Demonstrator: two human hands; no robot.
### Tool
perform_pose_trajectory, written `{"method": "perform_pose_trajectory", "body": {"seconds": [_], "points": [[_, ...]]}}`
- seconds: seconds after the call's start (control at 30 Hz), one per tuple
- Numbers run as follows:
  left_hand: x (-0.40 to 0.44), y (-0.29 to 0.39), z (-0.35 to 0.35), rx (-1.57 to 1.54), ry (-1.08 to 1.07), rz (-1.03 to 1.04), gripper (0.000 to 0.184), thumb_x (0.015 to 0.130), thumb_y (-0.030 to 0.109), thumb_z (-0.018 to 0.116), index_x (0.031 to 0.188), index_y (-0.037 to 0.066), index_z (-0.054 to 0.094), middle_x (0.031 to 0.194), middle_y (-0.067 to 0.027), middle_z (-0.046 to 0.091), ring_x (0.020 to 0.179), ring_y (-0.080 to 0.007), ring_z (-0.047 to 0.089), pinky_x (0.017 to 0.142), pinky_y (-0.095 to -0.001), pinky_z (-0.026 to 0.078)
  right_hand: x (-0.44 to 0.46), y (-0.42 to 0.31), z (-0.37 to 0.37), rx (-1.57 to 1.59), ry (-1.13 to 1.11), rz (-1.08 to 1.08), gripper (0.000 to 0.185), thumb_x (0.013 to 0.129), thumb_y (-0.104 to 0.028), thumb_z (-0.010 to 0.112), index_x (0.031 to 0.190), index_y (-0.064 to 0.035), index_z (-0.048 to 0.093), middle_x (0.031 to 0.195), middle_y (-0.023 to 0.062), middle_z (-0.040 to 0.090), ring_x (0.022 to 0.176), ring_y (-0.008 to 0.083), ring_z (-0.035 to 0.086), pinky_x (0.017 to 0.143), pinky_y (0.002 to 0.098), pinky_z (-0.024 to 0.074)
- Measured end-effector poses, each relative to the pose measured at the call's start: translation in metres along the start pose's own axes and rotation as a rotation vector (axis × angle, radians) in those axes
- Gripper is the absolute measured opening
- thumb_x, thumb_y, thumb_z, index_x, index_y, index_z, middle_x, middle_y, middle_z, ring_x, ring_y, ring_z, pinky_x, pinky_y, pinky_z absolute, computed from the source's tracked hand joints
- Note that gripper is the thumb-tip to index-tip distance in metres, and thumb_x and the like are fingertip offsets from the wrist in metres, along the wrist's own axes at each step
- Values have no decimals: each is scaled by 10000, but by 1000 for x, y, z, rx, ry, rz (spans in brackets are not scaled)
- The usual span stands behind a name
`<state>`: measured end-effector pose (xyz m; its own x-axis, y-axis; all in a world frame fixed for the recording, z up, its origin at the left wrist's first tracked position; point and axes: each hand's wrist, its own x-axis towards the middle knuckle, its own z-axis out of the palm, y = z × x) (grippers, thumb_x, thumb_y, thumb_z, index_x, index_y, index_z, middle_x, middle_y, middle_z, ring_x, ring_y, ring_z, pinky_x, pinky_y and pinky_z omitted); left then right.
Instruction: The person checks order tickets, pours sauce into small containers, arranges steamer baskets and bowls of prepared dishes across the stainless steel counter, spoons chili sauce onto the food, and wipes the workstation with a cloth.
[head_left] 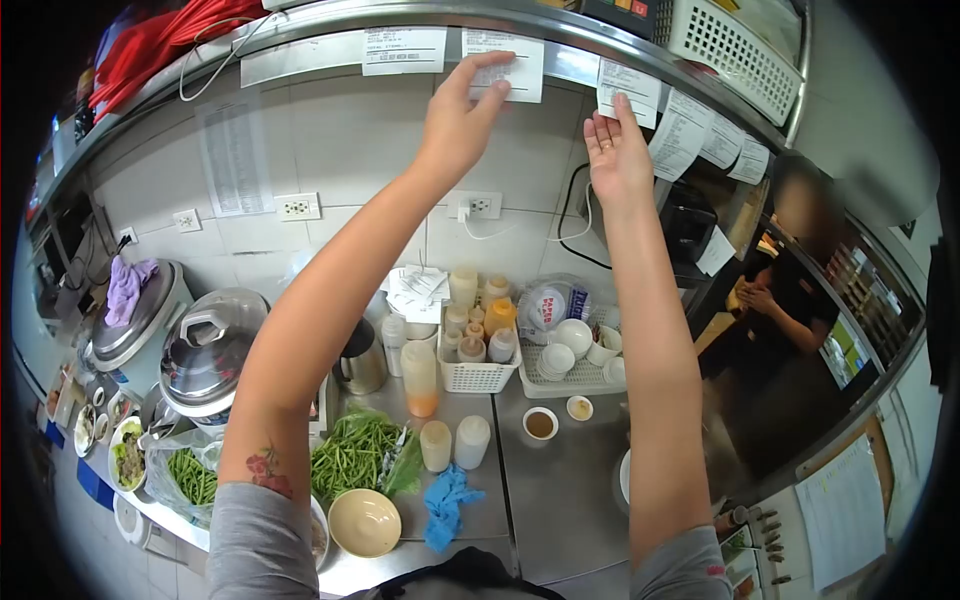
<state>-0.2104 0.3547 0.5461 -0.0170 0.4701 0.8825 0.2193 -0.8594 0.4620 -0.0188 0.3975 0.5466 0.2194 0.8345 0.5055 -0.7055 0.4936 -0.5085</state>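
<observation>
Reaching up to the metal rail with both hands here, so I'd call this step sorting or adjusting the paper slips. Left hand has its index finger and thumb apart over the front of one printed slip, so it's a loose, open touch and not a clench. Right hand has its thumb at the lower edge of the next slip; can't tell if that's a real pinch. Both slips are up at the rail. Shifting either one would call for a light fingertip grip, since thin paper would crease easily imo. Down below, a white basket is packed with squeeze bottles, and a tall bottle beside it has something orange in the bottom. There's a small cup of brown sauce, a plastic bag of green beans, and a cream bowl with nothing visible in it.
</observation>
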Motion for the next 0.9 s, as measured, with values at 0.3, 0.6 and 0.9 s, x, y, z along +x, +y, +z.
{"method": "perform_pose_trajectory", "body": {"seconds": [0.3,0.6,0.9], "points": [[5,17,51,156,-69,-1,338,903,106,476,1236,110,534,924,-158,692,806,-235,692,732,-369,513,-2,-16,-7,62,11,-29,302,883,-181,695,1076,-2,548,1006,93,567,985,216,566,927,370,516],[-37,-6,-16,375,241,222,424,848,303,699,1244,185,601,1139,-81,602,970,-193,527,787,-298,462,-49,-16,-73,-242,-152,306,395,889,-215,678,1196,-4,549,1074,116,632,936,195,624,889,341,527],[-1,-9,-76,82,-10,-116,353,943,252,592,1267,112,578,969,-64,642,853,-97,565,798,-290,482,-237,11,-144,-543,-368,615,344,937,-134,599,1249,1,545,1044,76,633,885,138,609,826,289,508]]}}
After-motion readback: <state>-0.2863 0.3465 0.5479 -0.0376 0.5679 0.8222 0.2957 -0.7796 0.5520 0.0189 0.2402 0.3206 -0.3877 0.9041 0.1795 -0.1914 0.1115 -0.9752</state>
